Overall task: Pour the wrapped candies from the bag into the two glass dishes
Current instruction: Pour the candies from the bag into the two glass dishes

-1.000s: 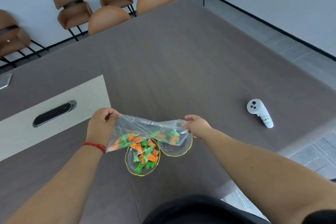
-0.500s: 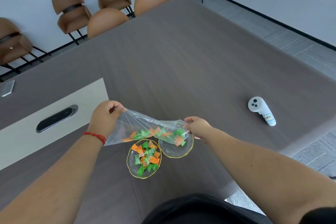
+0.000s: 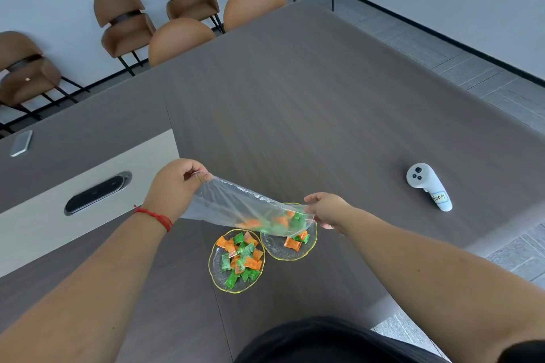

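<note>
Head view: bag [image 3: 236,208] between hands [image 3: 177,186]

Person recorded from a head-worn camera; both forearms are bare from the elbow region to the fingers, no sleeves reaching the forearms. Left hand [image 3: 177,186]: no rings or watch seen. Left wrist carries a thin red string bracelet [image 3: 154,216], wound as a narrow cord, with a small knot or loose end showing at the thumb side. Right hand [image 3: 327,211]: no jewellery or wrist wear seen. A few small dark spots mark both forearms. A dark, near-black garment [image 3: 324,342] covers the torso at the bottom of the view; a dark sleeve edge [image 3: 525,352] shows at the lower right corner, on the right upper arm
</note>
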Demonstrator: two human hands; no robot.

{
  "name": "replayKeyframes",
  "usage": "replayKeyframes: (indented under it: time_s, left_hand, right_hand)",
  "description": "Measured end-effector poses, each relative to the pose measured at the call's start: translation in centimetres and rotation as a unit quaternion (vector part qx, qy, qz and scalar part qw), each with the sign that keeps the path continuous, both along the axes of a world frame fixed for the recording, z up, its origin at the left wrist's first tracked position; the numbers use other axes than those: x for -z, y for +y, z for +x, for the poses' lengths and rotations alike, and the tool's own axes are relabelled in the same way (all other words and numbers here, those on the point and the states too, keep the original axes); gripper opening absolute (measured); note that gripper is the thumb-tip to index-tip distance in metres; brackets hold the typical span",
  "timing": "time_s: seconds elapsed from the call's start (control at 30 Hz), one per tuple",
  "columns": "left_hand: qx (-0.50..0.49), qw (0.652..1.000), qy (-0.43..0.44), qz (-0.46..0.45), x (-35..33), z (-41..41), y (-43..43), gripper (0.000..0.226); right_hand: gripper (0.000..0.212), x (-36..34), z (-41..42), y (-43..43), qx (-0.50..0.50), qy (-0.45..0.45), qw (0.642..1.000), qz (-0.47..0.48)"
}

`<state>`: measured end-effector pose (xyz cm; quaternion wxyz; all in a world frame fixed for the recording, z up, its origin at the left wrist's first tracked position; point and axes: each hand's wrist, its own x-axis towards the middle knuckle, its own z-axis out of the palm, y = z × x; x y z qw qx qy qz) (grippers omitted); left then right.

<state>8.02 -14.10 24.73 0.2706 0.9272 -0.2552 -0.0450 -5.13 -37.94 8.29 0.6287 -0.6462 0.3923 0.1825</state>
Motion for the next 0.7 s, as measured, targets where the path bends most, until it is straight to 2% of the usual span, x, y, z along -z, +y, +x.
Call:
replayKeyframes:
  time_s: [0.53, 0.7]
  left_hand:
    - [0.014, 1.0, -0.002, -0.009, -2.0, -0.8, -3.1, 0.015]
    - [0.068, 0.997, -0.024, 0.001, -3.1, -1.3, -6.3, 0.019]
  right_hand:
    - [0.039, -0.2, -0.2, -0.5, 0.005, -0.001, 1.0, 0.0]
    - [0.038, -0.2, -0.3, -0.5, -0.001, 0.006, 1.0, 0.002]
